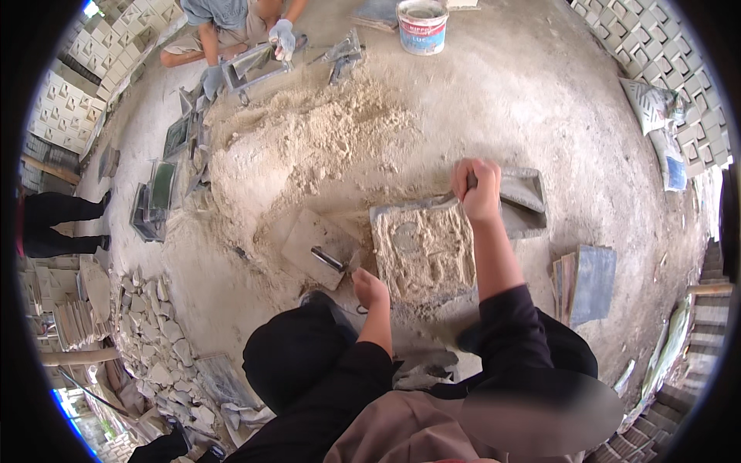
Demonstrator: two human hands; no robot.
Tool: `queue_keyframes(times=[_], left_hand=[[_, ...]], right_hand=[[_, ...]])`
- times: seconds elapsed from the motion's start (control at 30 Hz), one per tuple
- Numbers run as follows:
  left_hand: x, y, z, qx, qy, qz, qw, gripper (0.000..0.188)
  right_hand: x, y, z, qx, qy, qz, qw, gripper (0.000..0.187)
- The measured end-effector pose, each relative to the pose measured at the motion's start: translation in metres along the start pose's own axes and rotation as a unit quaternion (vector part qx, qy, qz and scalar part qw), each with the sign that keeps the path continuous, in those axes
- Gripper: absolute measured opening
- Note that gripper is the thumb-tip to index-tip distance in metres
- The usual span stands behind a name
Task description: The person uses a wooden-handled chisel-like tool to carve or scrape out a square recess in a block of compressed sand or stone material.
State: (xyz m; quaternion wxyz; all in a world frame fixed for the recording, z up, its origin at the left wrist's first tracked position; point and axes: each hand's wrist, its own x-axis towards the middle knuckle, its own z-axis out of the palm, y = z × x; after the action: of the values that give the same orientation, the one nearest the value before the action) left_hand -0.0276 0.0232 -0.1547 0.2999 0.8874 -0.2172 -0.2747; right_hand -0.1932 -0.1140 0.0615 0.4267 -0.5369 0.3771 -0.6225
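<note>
A square mould (372,231) packed with crumbly sandy mix lies in front of me, its surface uneven with a round patch near the far left. My right hand (478,185) is closed in a fist around a dark handle (471,180) at the mould's far right corner. Beside the mould's left edge is my left hand (371,288), its fingers closed; what they hold is hard to make out. Left of that hand, a shiny metal cylinder (329,259) rests on a square dusty slab (305,248). A grey metal frame (525,202) lies just beyond the mould's right side.
A heap of sandy powder (309,139) spreads at far left. Beyond it, another person's gloved hands (283,38) hold a metal frame (258,65). A paint bucket (422,27) stands at the back. Flat plates (590,284) lie right; broken pieces (154,332) pile left.
</note>
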Motion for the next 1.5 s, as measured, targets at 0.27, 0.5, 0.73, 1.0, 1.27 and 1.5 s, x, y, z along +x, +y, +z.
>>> queue_keyframes(times=[0.27, 0.5, 0.73, 1.0, 1.27, 1.5], left_hand=[[-0.002, 0.010, -0.004, -0.019, -0.020, -0.012, 1.000, 0.043], [0.001, 0.008, -0.002, -0.026, -0.026, -0.014, 0.999, 0.044], [-0.005, 0.008, -0.006, -0.017, -0.040, -0.031, 0.999, 0.043], [0.003, 0.002, -0.001, -0.023, -0.043, -0.028, 0.998, 0.044], [0.004, 0.007, -0.001, -0.008, -0.048, -0.028, 0.998, 0.044], [-0.006, 0.007, -0.002, -0.013, -0.051, -0.040, 0.998, 0.044]], right_hand=[[-0.010, 0.003, 0.023, -0.035, -0.015, -0.007, 0.999, 0.047], [0.001, 0.013, 0.034, -0.011, -0.032, -0.009, 0.999, 0.045], [-0.008, 0.020, 0.053, -0.011, -0.022, -0.020, 1.000, 0.049], [-0.006, 0.029, 0.067, 0.008, -0.040, -0.043, 0.998, 0.051], [-0.008, 0.026, 0.074, 0.024, -0.039, 0.010, 0.999, 0.051], [-0.011, 0.024, 0.074, 0.049, -0.045, -0.022, 0.998, 0.051]])
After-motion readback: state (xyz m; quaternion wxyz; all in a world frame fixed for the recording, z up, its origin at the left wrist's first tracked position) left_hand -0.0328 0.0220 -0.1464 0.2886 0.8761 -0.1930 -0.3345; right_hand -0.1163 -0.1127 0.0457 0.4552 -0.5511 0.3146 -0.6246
